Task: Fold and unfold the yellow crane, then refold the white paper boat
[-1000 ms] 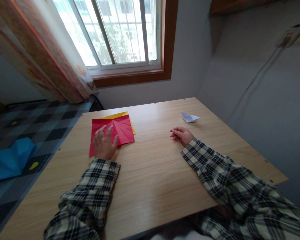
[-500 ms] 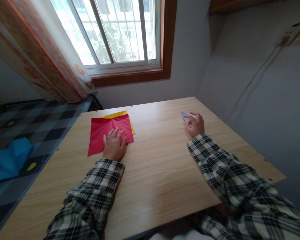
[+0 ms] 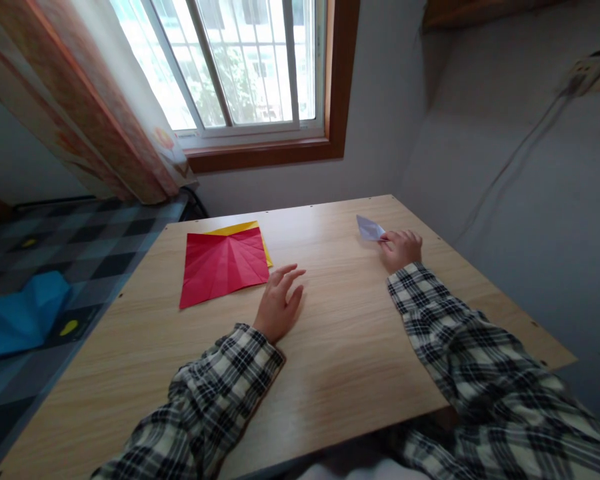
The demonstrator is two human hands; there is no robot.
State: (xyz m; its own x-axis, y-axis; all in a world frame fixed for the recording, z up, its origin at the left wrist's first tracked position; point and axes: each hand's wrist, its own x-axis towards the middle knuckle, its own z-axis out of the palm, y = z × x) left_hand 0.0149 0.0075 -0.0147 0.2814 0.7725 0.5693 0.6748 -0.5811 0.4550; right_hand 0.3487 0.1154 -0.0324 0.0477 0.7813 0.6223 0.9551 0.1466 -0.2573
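My right hand (image 3: 403,251) pinches one corner of a small folded piece of pale lilac paper (image 3: 369,229) at the far right of the table. The paper's pointed end faces left, away from my fingers. My left hand (image 3: 279,301) holds nothing; its fingers are apart, just right of a creased red sheet of paper (image 3: 223,270). Fold lines fan across that red sheet. Beneath it lies a yellow sheet (image 3: 267,247), showing only along the back and right edges.
The wooden table (image 3: 325,373) stands below a barred window (image 3: 250,73). To the left is a checked cloth surface (image 3: 105,247) with blue folded paper (image 3: 27,317) on it. A cable (image 3: 505,163) hangs down the right wall.
My left hand has come off the red sheet and moved right. The pale paper shows more now, as my right hand has shifted slightly right and holds it by its end.
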